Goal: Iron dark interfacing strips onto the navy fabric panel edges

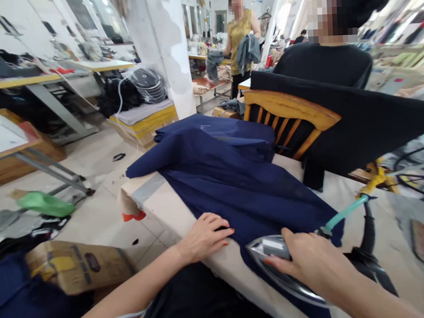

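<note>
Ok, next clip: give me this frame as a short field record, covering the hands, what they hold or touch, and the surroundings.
setting: garment workshop, padded ironing table
left hand: left hand flat on the navy garment, fingers pressing its edge
right hand: right hand gripping the steam iron on the garment's near edge
iron hose: teal hose running up to the right
across table: wooden chair draped with black cloth, a person seated in it
background: a person standing, holding grey cloth
floor: cardboard box
</note>
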The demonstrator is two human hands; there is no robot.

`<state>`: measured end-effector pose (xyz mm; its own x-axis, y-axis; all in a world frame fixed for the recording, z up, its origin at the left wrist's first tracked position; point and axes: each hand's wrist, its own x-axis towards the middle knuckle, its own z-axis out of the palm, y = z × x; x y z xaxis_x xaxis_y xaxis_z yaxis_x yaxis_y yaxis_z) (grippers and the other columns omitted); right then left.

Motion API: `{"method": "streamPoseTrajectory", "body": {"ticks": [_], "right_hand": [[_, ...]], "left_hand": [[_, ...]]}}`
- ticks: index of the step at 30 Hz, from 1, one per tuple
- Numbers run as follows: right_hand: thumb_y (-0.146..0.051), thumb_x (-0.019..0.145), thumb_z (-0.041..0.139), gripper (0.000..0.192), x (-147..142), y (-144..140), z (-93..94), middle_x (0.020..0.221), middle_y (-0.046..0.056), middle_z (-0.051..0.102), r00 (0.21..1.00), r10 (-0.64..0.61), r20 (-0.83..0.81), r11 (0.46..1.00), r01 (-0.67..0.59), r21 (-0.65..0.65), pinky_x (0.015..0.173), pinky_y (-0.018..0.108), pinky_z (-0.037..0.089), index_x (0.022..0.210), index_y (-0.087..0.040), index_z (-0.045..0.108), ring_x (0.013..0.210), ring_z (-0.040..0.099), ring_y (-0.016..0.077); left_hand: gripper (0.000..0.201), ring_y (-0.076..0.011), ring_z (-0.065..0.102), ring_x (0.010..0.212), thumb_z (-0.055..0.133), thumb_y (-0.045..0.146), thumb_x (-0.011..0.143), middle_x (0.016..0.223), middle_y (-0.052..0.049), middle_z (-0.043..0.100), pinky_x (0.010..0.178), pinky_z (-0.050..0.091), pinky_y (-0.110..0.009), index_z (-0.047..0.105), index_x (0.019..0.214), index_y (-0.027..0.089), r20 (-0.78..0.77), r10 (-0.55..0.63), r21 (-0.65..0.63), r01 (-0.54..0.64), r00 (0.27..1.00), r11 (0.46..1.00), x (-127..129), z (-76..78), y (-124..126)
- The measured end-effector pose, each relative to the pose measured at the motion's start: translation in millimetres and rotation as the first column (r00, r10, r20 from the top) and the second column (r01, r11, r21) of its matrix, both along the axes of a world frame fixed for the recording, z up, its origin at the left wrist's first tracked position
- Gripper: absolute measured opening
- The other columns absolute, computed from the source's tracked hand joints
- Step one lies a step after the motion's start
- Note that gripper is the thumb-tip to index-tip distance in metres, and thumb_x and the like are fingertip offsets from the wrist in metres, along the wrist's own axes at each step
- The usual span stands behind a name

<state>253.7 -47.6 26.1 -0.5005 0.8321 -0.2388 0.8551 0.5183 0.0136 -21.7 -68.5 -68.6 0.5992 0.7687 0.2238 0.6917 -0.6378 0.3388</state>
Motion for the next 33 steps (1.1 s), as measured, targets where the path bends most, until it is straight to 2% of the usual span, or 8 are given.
{"method": "streamPoseTrajectory", "body": {"ticks": [4,7,20,25,27,30,33], "right_hand": [[-0.057,0.084,0.045,0.035,71,-22,-1.1,0.07,0.006,0.067,0.989,-0.129,0.074,0.986,0.136,-0.1,0.055,0.036,0.04,0.082,-0.023,0.055,0.068,0.066,0.0314],[-0.056,0.084,0.044,0.033,96,-30,0.6,0.071,0.005,0.068,0.982,-0.172,0.075,0.973,0.181,-0.141,0.055,0.035,0.039,0.083,-0.024,0.054,0.068,0.066,0.0306],[-0.057,0.08,0.047,0.031,107,-28,-12.3,0.062,0.001,0.066,0.996,-0.083,-0.017,0.996,0.082,-0.042,0.048,0.033,0.034,0.078,-0.027,0.055,0.058,0.065,0.0295],[-0.06,0.068,0.057,0.032,106,-27,-16.5,0.057,0.0,0.065,0.981,-0.161,-0.104,0.987,0.158,-0.035,0.045,0.034,0.035,0.072,-0.028,0.058,0.052,0.064,0.0295],[-0.06,0.068,0.056,0.032,103,-26,-17.4,0.057,-0.001,0.065,0.978,-0.17,-0.12,0.985,0.165,-0.044,0.045,0.034,0.035,0.071,-0.029,0.057,0.052,0.064,0.0294],[-0.064,0.071,0.051,0.036,99,-24,-18.5,0.053,0.002,0.063,0.974,-0.209,-0.089,0.977,0.212,0.027,0.045,0.034,0.034,0.072,-0.028,0.056,0.051,0.063,0.0313],[-0.061,0.074,0.052,0.035,100,-27,-19.0,0.057,0.004,0.065,0.977,-0.199,-0.072,0.979,0.202,0.038,0.047,0.034,0.035,0.077,-0.027,0.056,0.056,0.065,0.0313]], "left_hand": [[0.026,-0.0191,0.05,0.102,0.049,0.025,0.094,0.109,-0.004,0.062,0.092,0.039,-0.036,0.06,0.118,0.027,-0.007,0.008,0.07,-0.008,1.0,0.998,2,-2.3,3],[0.026,-0.0198,0.05,0.1,0.048,0.024,0.095,0.107,-0.004,0.062,0.09,0.039,-0.037,0.061,0.117,0.026,0.003,0.0,0.091,0.0,1.0,0.996,4,-1.9,4],[0.026,-0.0206,0.049,0.101,0.049,0.023,0.094,0.109,-0.004,0.061,0.089,0.038,-0.037,0.06,0.117,0.025,0.0,0.004,0.07,-0.004,1.0,0.998,5,-5.8,8],[0.025,-0.0205,0.048,0.101,0.048,0.022,0.095,0.109,-0.004,0.061,0.089,0.037,-0.037,0.06,0.117,0.025,0.005,0.0,0.055,0.0,1.0,0.999,6,-4.8,9],[0.025,-0.0204,0.048,0.1,0.048,0.021,0.094,0.109,-0.004,0.061,0.088,0.037,-0.037,0.059,0.117,0.024,0.007,0.001,0.044,-0.001,1.0,0.999,6,-3.6,8],[0.024,-0.0202,0.047,0.1,0.048,0.021,0.094,0.108,-0.004,0.061,0.088,0.036,-0.037,0.06,0.116,0.024,0.021,0.008,0.034,-0.009,1.0,0.999,9,-0.3,7],[0.02,-0.0193,0.048,0.094,0.047,0.025,0.095,0.1,-0.004,0.062,0.083,0.036,-0.035,0.063,0.107,0.022,0.017,0.04,0.02,-0.04,0.999,0.999,16,5.8,10]]}}
